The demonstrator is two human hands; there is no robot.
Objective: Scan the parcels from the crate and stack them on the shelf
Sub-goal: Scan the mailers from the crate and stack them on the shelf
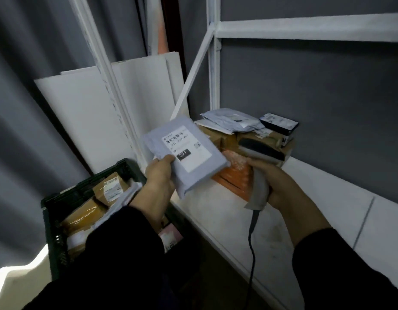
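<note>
So the scan step is what's going on here, I'd say. Closest to the camera, the left hand (158, 177) is gripping the grey mailer parcel (189, 153) by its lower corner, thumb on top. It's holding it just in front of the shelf (238, 220) edge with the label (186, 146) facing up. The right hand (280, 182) is wrapping around the handle of the scanner (259, 175) over the shelf board, and its cable (251, 253) is hanging down past the front edge. The scanner head is sitting just right of the parcel, but it's too blurry to tell exactly where it's aiming.

Next move, as I'm reading it: getting the barcode squarely under the scanner, then setting the mailer on the stack of parcels (249, 135). That pile is already looking a bit uneven, so a soft bag might be sliding off if it's dropped on carelessly.

The crate (52, 211) is sitting on the floor left of the shelf, and it's holding several more brown and white parcels, so there's plenty left.

The shelf board itself is white and a little scuffed. The stack is sitting at its back left corner: brown cartons, an orange packet in front, grey bags and a black box on top. Left of the shelf, white boards (81, 113) are leaning upright. Behind it all, a plain grey wall (327, 86).
</note>
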